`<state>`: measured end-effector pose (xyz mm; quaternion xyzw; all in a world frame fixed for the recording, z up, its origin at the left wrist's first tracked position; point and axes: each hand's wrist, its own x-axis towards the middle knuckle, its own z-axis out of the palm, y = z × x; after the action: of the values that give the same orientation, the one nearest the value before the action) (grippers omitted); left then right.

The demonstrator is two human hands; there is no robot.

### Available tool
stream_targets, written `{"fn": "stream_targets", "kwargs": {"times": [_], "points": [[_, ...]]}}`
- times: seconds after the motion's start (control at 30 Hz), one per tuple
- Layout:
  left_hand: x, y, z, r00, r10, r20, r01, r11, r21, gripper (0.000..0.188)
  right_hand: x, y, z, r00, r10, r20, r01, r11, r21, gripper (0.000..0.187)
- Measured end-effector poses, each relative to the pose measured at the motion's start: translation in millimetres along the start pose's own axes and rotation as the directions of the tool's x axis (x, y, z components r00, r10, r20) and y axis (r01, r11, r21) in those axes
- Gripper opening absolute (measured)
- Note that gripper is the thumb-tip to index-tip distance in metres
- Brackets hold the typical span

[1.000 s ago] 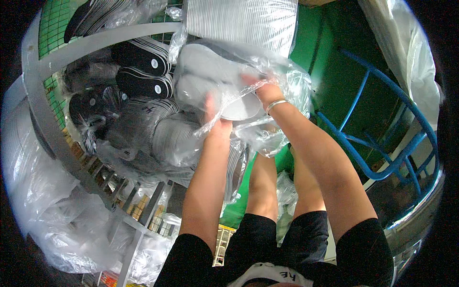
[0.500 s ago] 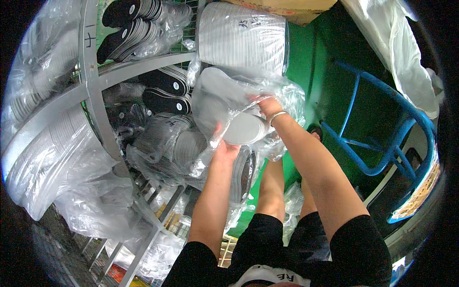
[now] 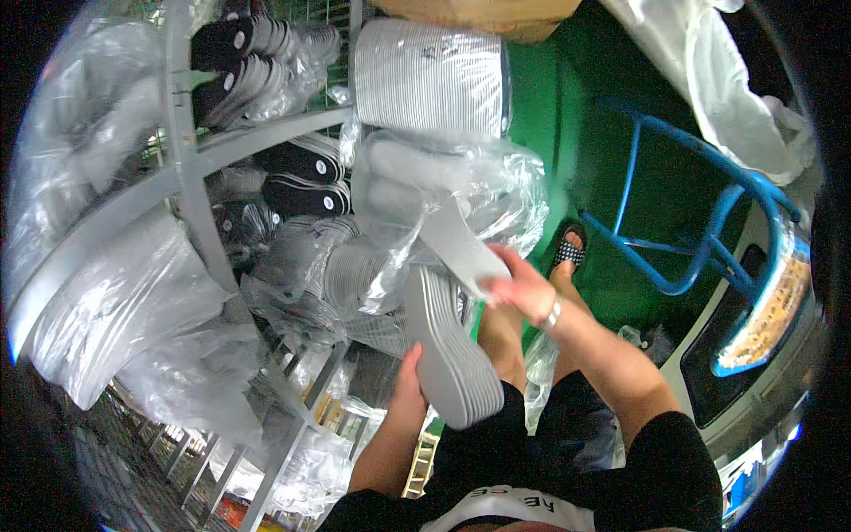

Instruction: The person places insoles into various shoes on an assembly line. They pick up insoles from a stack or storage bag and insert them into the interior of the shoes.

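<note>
My left hand [image 3: 409, 390] is closed around the side of a stack of grey insoles [image 3: 454, 363], held tilted in front of my body. Above it, my right hand [image 3: 526, 288] pinches the end of a light grey insole [image 3: 459, 241]; whether it is one or a few together I cannot tell. The far end of that piece reaches toward a clear plastic bag [image 3: 519, 182] with more pale insoles inside. Just left of the stack lies another bagged bundle of insoles [image 3: 350, 275].
A grey metal rack [image 3: 199, 226] with bagged black insoles [image 3: 306, 195] stands at the left. A long wrapped stack [image 3: 430, 75] lies at the back. On the right, a blue tubular frame [image 3: 634, 191] stands on the green floor [image 3: 541, 97], beside a sandalled foot [image 3: 570, 248].
The stack of insoles has come out of the clear bag and nearer to my body in my left hand. My right hand has moved down, now gripping a separate insole. The bag lies behind.
</note>
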<state>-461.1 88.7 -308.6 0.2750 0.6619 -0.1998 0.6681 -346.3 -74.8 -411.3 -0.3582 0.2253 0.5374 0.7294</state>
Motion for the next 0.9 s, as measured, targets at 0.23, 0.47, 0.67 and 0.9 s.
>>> {"fn": "stream_targets", "kwargs": {"times": [0.23,0.47,0.67,0.9], "points": [[-77.1,-28.5,-23.6,0.835,0.041,0.549,-0.024,0.999,-0.039,0.086,-196.4,2.1,55.8,0.973,-0.223,0.063,0.151,0.407,-0.901,0.071],[-92.6,-41.9,1.0,0.821,0.051,0.569,-0.069,0.998,0.011,0.083,-303.5,8.9,110.8,0.882,-0.468,0.049,0.270,0.417,-0.868,0.070],[-115.7,-41.9,57.2,0.524,-0.128,0.842,-0.062,0.980,0.187,0.102,-379.2,-10.1,126.2,0.855,-0.514,-0.068,0.392,0.727,-0.563,0.063],[-183.5,-119.4,155.0,0.357,-0.470,0.807,-0.155,0.822,0.548,0.079,-450.0,39.7,71.3,0.845,-0.432,-0.315,0.534,0.712,0.456,0.049]]}}
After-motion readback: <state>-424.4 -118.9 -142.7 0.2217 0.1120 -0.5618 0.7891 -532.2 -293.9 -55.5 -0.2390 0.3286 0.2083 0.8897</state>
